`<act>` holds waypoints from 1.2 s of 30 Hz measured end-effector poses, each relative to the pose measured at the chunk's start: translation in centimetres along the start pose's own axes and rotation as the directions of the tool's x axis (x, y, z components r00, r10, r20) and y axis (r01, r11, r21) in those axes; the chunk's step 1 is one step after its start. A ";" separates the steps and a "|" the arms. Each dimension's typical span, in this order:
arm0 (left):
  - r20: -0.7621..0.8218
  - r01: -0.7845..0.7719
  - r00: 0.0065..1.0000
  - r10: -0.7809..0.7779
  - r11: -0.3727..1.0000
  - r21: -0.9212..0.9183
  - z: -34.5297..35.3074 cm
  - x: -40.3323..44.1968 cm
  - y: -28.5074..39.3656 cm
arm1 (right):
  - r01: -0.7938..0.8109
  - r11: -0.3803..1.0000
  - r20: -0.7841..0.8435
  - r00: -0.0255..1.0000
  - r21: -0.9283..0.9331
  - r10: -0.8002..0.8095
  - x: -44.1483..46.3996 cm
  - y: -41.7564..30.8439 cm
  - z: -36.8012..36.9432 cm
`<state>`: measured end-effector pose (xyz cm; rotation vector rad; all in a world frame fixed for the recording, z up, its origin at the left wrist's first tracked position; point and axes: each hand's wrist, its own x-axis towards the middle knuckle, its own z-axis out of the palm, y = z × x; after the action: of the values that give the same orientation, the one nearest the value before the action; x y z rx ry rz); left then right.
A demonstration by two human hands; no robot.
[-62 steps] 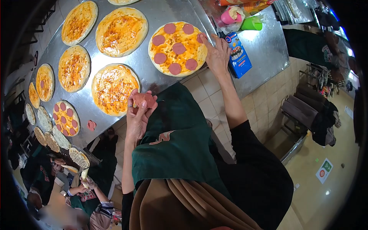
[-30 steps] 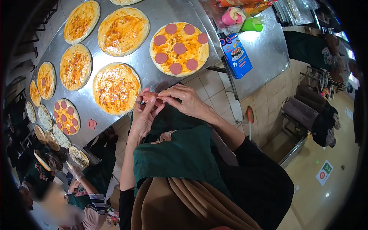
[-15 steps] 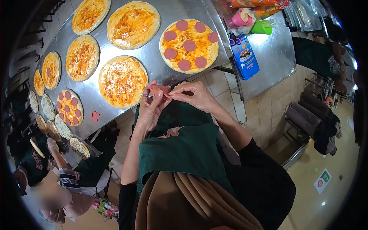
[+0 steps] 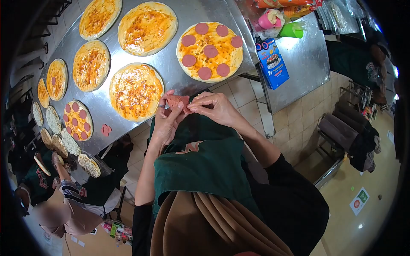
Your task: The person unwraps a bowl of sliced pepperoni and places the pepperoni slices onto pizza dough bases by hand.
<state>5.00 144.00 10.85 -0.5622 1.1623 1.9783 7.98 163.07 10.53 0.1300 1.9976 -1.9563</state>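
My left hand (image 4: 167, 117) is closed around a small stack of pink sausage slices (image 4: 176, 101), just off the table's near edge. The fingertips of my right hand (image 4: 215, 107) pinch at the right side of that stack; whether a single slice is between them is hidden. Nearest to my hands lies a round pizza base with orange-red sauce (image 4: 136, 91). Beyond it to the right is a pizza topped with several sausage slices (image 4: 210, 51). A loose little pile of sausage slices (image 4: 106, 129) rests on the metal further left, beside another topped pizza (image 4: 78, 120).
More sauced bases (image 4: 147, 29) cover the steel table (image 4: 179, 87). Right of it, a second metal table (image 4: 305, 77) carries a blue box (image 4: 273, 64), a pink cup (image 4: 270, 19) and a green cup (image 4: 291, 30). A co-worker's arm (image 4: 64, 173) reaches among bases at lower left.
My hands stay nearly in place, with small finger movements at the sausage stack. The co-worker at lower left has shifted, the arm moving slightly.
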 end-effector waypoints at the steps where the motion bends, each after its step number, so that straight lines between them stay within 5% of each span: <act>1: -0.009 0.005 1.000 -0.005 1.000 -0.006 0.0 0.0 0.0 | 0.014 1.000 -0.005 1.000 -0.018 -0.014 0.0 0.0 0.0; 16: -0.047 0.000 0.999 -0.002 0.999 -0.048 0.3 0.3 0.3 | 0.132 0.965 -0.006 0.991 -0.225 -0.137 -0.2 -0.9 0.1; 27: -0.064 -0.047 0.997 0.046 0.999 -0.008 0.4 0.7 0.1 | 0.404 0.728 0.082 0.896 -0.554 -0.436 -0.4 0.3 0.4; 33: -0.090 -0.010 0.996 0.010 1.000 0.000 0.3 1.0 0.1 | 0.453 0.684 0.081 0.861 -0.572 -0.503 -0.3 1.0 0.3; 36: -0.056 -0.024 0.998 0.024 1.000 0.002 0.4 1.1 0.0 | 0.250 0.910 -0.057 0.957 -0.331 -0.284 -0.2 1.1 0.5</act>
<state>4.32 144.74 10.33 -0.6099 1.2094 1.9933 8.58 162.63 9.53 -0.1326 2.4863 -1.7708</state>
